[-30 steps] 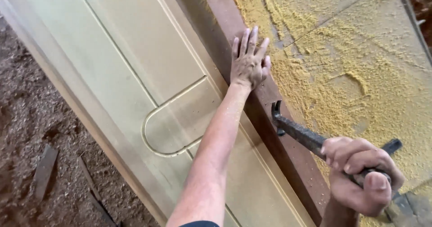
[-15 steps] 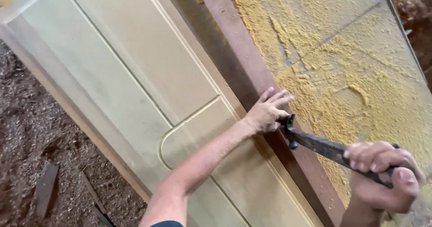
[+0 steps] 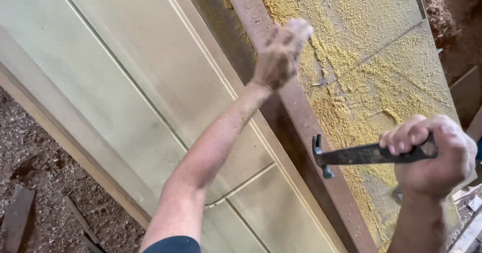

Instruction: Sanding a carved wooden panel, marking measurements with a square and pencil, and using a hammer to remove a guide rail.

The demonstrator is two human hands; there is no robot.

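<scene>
My right hand (image 3: pixel 434 157) grips the handle of a dark metal claw hammer (image 3: pixel 361 155). Its head hangs just above a long brown wooden strip (image 3: pixel 309 132). My left hand (image 3: pixel 278 52) is lifted over the upper part of that strip. It is blurred, with the fingers bunched together, and I cannot tell whether anything is in it. The strip lies along the edge of a pale panelled door (image 3: pixel 125 82) with routed grooves. A small nail (image 3: pixel 316 85) lies in the sawdust to the right of the strip.
Right of the strip is a board (image 3: pixel 371 42) thick with yellow sawdust. Dirt floor with wood scraps (image 3: pixel 17 218) shows at the lower left. Offcuts and debris (image 3: pixel 467 97) lie at the right edge.
My left hand has lifted off the strip and moved up along it, its fingers drawing together. My right hand has brought the hammer to a more level position, away from the left hand.
</scene>
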